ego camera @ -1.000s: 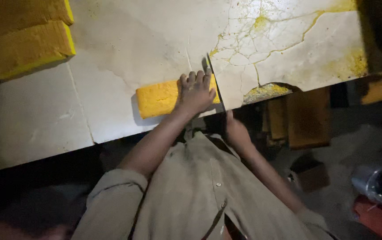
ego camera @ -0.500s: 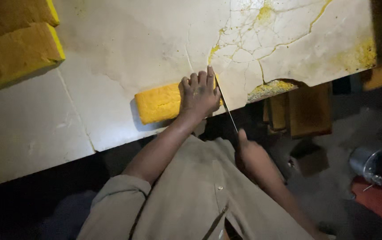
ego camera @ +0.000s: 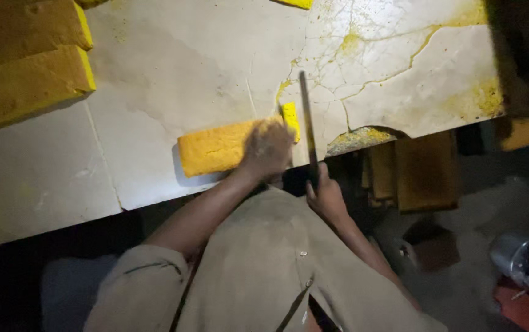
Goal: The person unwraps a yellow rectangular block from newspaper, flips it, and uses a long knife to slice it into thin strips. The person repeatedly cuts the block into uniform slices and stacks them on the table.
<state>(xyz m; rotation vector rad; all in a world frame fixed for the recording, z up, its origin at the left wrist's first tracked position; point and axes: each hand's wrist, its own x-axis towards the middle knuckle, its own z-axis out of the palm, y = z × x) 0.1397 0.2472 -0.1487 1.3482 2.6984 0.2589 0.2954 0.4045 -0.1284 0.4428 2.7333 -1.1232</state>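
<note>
Yellow block [ego camera: 218, 146] lies near table [ego camera: 154, 80] front edge, looks soft, crumbly, light. L hand [ego camera: 269, 147] pressed flat on its right end, fingers spread. R hand [ego camera: 326, 197] wrapped round knife [ego camera: 307, 117] handle, blade just beside block end. Hold broad, from top; edges prob. break.

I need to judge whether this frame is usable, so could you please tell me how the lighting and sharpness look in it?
Head view: light falls on the cracked white stone slab, while the floor below lies nearly black. Head view: the left hand on the yellow rectangular sponge-like block is smeared by motion blur. Head view: the right hand and its long thin dark blade look soft.
</note>
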